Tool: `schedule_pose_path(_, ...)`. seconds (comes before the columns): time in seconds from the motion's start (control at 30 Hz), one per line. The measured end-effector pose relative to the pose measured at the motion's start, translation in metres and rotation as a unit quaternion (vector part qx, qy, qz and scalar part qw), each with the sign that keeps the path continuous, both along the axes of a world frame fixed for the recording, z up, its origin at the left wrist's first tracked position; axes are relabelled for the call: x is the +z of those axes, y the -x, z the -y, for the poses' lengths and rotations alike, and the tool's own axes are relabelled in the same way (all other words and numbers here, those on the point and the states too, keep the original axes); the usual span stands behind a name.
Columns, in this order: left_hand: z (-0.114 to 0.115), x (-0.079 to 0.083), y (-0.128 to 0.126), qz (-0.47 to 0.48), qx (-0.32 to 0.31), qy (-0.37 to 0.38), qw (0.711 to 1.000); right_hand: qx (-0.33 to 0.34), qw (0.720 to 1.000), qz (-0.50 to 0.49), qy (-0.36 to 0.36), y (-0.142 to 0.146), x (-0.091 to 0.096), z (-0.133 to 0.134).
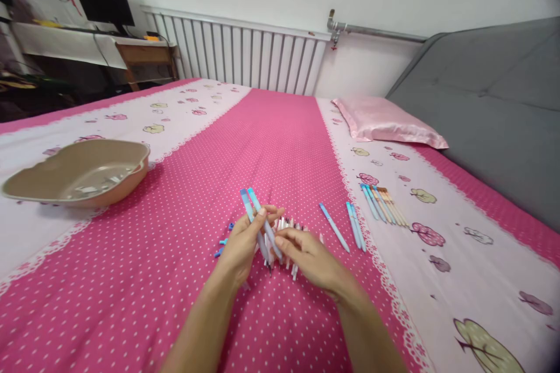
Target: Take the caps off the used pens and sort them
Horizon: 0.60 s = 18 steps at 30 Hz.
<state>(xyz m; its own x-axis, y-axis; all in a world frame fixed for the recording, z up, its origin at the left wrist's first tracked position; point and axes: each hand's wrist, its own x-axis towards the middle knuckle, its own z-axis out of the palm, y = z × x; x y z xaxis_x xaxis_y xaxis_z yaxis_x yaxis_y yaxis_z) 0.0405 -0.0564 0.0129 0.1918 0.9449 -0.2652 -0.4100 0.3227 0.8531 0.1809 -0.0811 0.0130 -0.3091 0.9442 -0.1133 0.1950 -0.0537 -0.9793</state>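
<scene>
My left hand (245, 236) is closed around two slim pens (259, 210) with blue upper ends and pale barrels, held side by side and tilted. At their lower ends, my right hand (306, 253) pinches one of the pens between thumb and fingers. Under and behind both hands lies a pile of white pen parts (294, 271), partly hidden by my fingers. Several blue pieces (223, 243) stick out left of my left hand. To the right, a single blue pen (335, 227) lies on the bedspread, close to a pair of blue pens (356, 226).
A row of blue and tan pens (385, 205) lies farther right. At left stands a beige basin (79, 172) with small pale pieces inside. A pink pillow (387, 119) rests near the grey headboard (485, 87); a radiator (245, 49) lines the wall behind the pink bedspread (271, 140).
</scene>
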Motion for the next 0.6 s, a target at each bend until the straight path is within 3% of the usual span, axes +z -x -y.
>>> schedule_pose_path(0.1, 0.002, -0.001, -0.001, -0.005, -0.014, -0.036, 0.999, 0.010, 0.995, -0.092, 0.037, 0.013, -0.006, 0.000)
schedule_pose_path(0.23, 0.000, 0.000, 0.001, 0.015, -0.015, -0.056, 0.998, -0.017, 0.983, -0.157, 0.097, 0.004, -0.008, -0.005)
schedule_pose_path(0.37, -0.003, -0.001, 0.008, 0.035, -0.037, -0.060, 0.997, 0.024, 0.962, -0.230, 0.144, -0.003, -0.005, -0.007)
schedule_pose_path(0.6, -0.006, -0.010, 0.007, 0.024, 0.024, -0.052, 0.998, -0.026, 0.986, -0.152, 0.068, 0.002, -0.012, -0.009)
